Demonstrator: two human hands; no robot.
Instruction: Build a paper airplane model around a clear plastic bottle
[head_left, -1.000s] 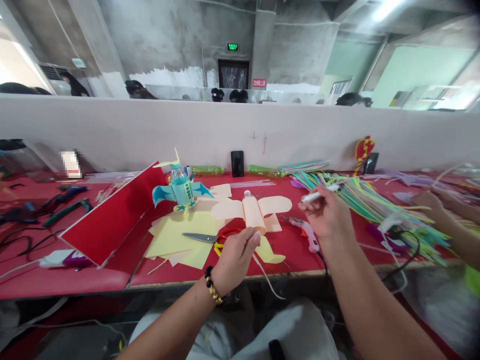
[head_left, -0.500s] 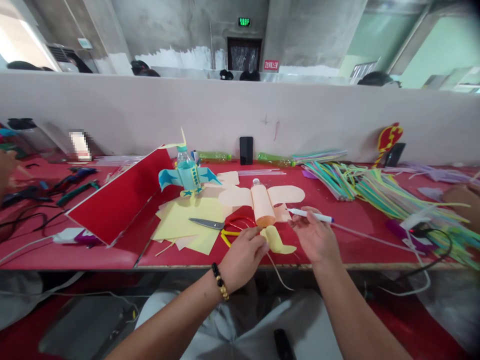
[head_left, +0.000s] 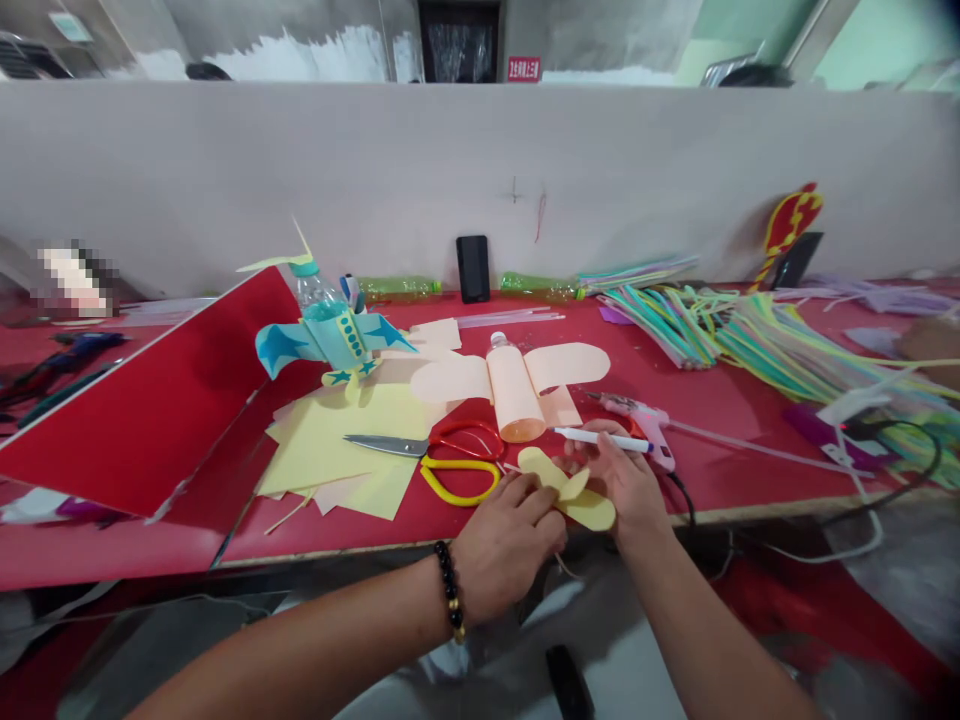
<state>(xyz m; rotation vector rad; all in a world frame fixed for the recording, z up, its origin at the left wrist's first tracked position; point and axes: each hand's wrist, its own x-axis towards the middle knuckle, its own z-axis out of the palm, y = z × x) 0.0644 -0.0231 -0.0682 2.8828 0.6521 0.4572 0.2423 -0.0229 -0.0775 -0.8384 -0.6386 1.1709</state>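
Note:
My left hand [head_left: 510,545] and my right hand [head_left: 622,490] hold a yellow paper cut-out [head_left: 570,490] between them, just above the table's front edge. A white marker pen [head_left: 600,438] lies across my right fingers. Left of my hands are steel scissors with red handles [head_left: 465,440] and a yellow loop handle [head_left: 459,482]. Beyond them stands a bottle wrapped in peach paper with peach wings [head_left: 514,390]. A teal bottle model with blue star-marked wings [head_left: 330,335] sits further left, on yellow paper sheets [head_left: 337,450].
A pink glue gun [head_left: 645,425] lies beside my right hand, its black cord running off the table. A red board [head_left: 142,400] leans at left. Coloured plastic straws [head_left: 757,345] heap at right, near another person's hand [head_left: 930,340]. A low partition [head_left: 480,170] backs the red table [head_left: 750,450].
My hands have come together on the yellow cut-out and lifted it from the table. The pen now lies across my right fingers. The view has tipped downward.

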